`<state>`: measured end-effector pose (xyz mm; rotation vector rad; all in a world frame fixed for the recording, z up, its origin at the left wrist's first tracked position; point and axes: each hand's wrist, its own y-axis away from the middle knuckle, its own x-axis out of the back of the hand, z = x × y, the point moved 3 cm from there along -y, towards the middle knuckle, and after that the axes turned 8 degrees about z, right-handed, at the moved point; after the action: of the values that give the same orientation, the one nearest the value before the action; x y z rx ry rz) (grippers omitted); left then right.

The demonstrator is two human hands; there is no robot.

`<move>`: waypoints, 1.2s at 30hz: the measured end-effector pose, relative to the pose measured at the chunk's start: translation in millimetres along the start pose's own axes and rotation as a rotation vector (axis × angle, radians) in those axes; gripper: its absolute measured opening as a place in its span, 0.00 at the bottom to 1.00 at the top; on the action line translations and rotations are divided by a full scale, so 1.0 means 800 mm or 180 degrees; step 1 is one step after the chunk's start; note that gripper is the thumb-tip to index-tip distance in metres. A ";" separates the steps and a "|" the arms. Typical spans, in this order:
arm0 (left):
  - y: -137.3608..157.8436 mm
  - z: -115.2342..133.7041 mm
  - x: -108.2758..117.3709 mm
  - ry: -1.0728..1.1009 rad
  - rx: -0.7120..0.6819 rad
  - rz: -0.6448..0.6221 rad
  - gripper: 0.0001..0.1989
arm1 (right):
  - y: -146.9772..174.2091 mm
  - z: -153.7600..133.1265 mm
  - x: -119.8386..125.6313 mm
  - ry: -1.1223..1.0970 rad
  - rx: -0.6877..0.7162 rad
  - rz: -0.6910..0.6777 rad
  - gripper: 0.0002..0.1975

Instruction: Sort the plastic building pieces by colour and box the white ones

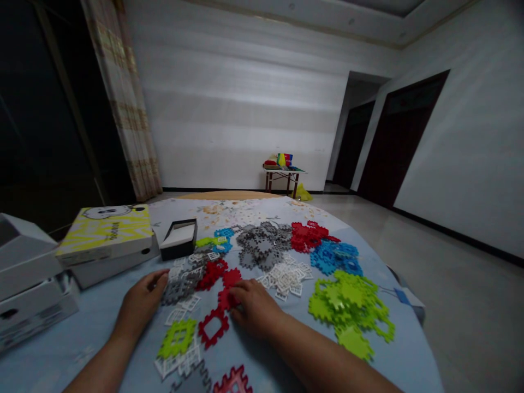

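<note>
Tablecloth (299, 308) stretches between right hand (254, 309), touching red pieces (224, 298), and green pile (347, 297).

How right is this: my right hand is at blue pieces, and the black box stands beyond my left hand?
One slip: in the head view, your right hand is at red pieces, not blue. The black box does stand beyond your left hand.

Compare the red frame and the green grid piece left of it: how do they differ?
The red frame has one large opening; the green grid piece has several small ones. The red frame lies nearer the right hand than the green grid piece does. Both have toothed edges.
</note>
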<state>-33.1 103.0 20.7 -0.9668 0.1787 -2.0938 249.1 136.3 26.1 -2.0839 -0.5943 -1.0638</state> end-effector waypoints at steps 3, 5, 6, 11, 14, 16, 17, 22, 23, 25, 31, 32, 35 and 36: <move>-0.002 -0.003 -0.001 -0.0014 -0.0016 -0.0019 0.22 | -0.013 -0.004 -0.009 0.0162 0.0062 -0.0104 0.14; -0.004 -0.005 -0.002 -0.0063 -0.0014 -0.0059 0.23 | -0.017 -0.004 -0.010 0.0182 0.0069 -0.0124 0.14; -0.005 -0.006 -0.003 -0.0092 -0.0015 -0.0095 0.23 | -0.018 -0.003 -0.009 0.0167 0.0052 -0.0137 0.15; -0.010 -0.012 -0.007 -0.0276 0.0045 -0.0275 0.25 | -0.021 0.002 0.000 0.0006 -0.0017 -0.0257 0.20; -0.012 -0.013 -0.007 -0.0323 0.0086 -0.0298 0.26 | -0.024 0.001 0.001 0.0034 -0.0031 -0.0439 0.16; -0.012 -0.014 -0.007 -0.0327 0.0104 -0.0293 0.27 | -0.023 0.001 0.004 -0.0032 -0.0085 -0.0610 0.21; -0.013 -0.014 -0.007 -0.0328 0.0118 -0.0287 0.27 | -0.023 0.002 0.008 -0.0097 -0.0124 -0.0660 0.25; -0.015 -0.020 -0.012 -0.0286 0.0162 -0.0297 0.27 | -0.025 0.038 0.067 -0.0214 -0.0420 -0.0247 0.33; -0.016 -0.022 -0.013 -0.0281 0.0179 -0.0299 0.27 | -0.026 0.053 0.084 -0.0124 -0.0517 -0.0053 0.32; -0.017 -0.026 -0.016 -0.0262 0.0195 -0.0283 0.27 | -0.030 0.092 0.116 0.0194 -0.0813 0.0224 0.30; -0.019 -0.030 -0.020 -0.0147 0.0081 -0.0238 0.26 | -0.036 0.203 0.187 0.1121 -0.1752 0.1041 0.24; -0.019 -0.031 -0.020 -0.0142 0.0095 -0.0239 0.25 | -0.034 0.215 0.194 0.1179 -0.1890 0.1277 0.26; -0.019 -0.031 -0.020 -0.0157 0.0123 -0.0252 0.26 | -0.027 0.235 0.200 0.1173 -0.2005 0.1733 0.29; -0.019 -0.030 -0.020 -0.0153 0.0115 -0.0252 0.26 | -0.025 0.237 0.197 0.1152 -0.1940 0.1773 0.28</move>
<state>-53.1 119.8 1.2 -1.0163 0.0789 -2.1359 418.7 306.2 86.9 -2.2539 0.5317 -1.3283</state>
